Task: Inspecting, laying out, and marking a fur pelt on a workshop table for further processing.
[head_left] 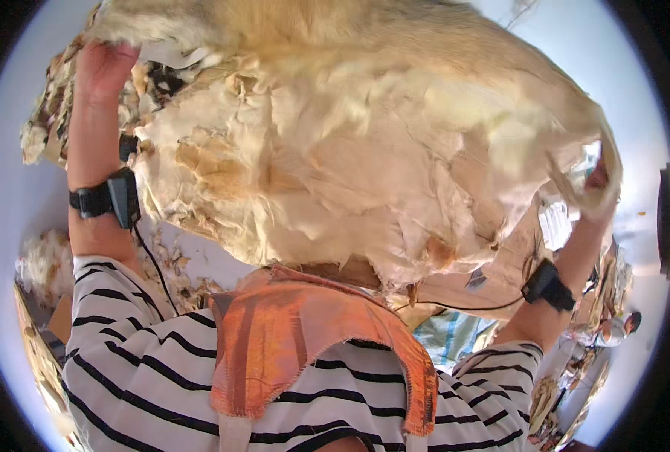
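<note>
Nearest, an orange apron (pixel 248 354) covers part of a striped shirt (pixel 146 388). Beyond it, a hide (pixel 350 173) spans the space between left hand (pixel 107 68) and right hand (pixel 597 178) (fingers largely hidden; whether either closes on it cannot be told). Lifting and spreading appear done; the hide is not yet set down. Farther off: scraps (pixel 48 260).

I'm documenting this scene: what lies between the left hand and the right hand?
The head view shows a pale hide spread between the left hand and the right hand, with fur across its upper part.
</note>
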The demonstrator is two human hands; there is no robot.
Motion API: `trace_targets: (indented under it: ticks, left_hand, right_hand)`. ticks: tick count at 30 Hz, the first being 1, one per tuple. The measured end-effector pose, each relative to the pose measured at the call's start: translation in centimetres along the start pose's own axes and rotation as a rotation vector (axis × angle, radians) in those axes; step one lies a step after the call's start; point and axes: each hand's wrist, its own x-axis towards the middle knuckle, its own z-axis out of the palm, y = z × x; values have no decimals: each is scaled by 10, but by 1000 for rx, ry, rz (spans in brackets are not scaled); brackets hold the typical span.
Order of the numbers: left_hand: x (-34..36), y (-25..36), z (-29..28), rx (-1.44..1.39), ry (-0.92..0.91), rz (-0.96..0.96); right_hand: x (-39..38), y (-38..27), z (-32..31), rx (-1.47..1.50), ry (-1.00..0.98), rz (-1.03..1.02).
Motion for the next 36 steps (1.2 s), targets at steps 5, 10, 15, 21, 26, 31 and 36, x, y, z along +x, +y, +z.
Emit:
trace_targets:
  ticks: [5, 10, 15, 21, 26, 31, 36]
  left_hand:
    - [-84, -15, 46, 133, 239, -79]
    - [-166, -113, 64, 761, 694, -568]
    - [-241, -152, 45, 1846, 177, -379]
    - [-199, -248, 89, 1885, -255, -70]
    - [-214, -258, 56, 1878, -347, -54]
    - [-231, -227, 35, 1771, -213, -80]
    - [-228, -226, 30, 1727, -221, -67]
  right_hand:
    - [-141, -57, 19, 408, 120, 650]
    - [-158, 59, -12, 51, -179, 895]
    - [-156, 30, 97, -630, -552, 726]
    - [-103, -128, 333, -208, -545, -68]
    - [-140, -202, 427, 9, -642, -133]
    - [-141, -207, 425, 12, -729, 2]
    - [-112, -253, 490, 13, -598, -69]
